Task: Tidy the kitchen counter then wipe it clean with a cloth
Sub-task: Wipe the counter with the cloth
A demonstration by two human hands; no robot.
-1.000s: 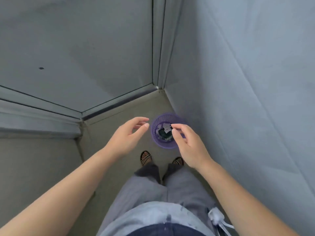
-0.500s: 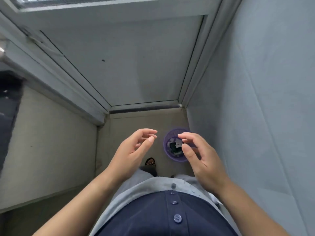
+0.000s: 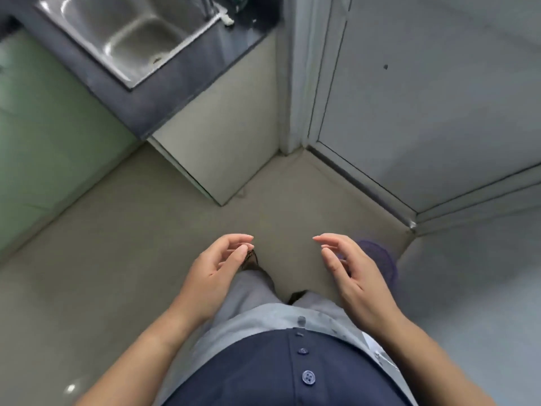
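Note:
My left hand and my right hand hover at waist height over the floor, palms facing each other, fingers loosely curled, nothing in either. A purple mesh waste basket stands on the floor in the corner, mostly hidden behind my right hand. At the upper left, the dark kitchen counter carries a steel sink with a tap at its far edge.
The counter's pale side panel ends next to a white door frame and a grey door. A grey wall stands on the right. Green cabinet fronts run along the left. Beige floor lies in front of me.
The view has swung left from the corner, bringing the counter and sink into sight. The basket has slid behind my right hand. My hands have drawn apart and hold nothing.

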